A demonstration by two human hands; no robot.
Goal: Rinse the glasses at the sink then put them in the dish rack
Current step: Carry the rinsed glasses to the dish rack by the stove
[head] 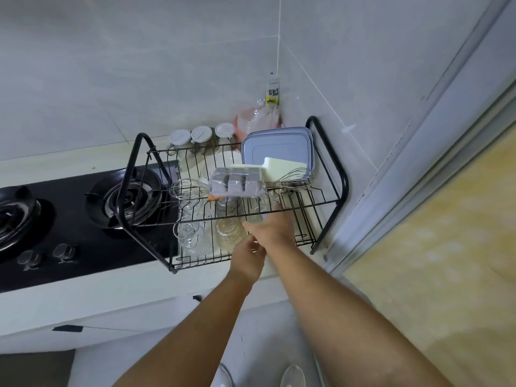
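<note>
Both your arms reach into the lower tier of the rack [329, 152], beside the stove [83, 219]. Your right hand [275, 227] wraps a glass [255, 217] there; your left hand [247, 259] sits just below, grip unclear. Two more glasses [191, 236] stand left of them

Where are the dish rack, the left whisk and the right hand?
dish rack [343, 178]: head view, right frame bar.
left whisk [185, 189]: head view, wire loops.
right hand [275, 226]: head view, back of hand.
</note>
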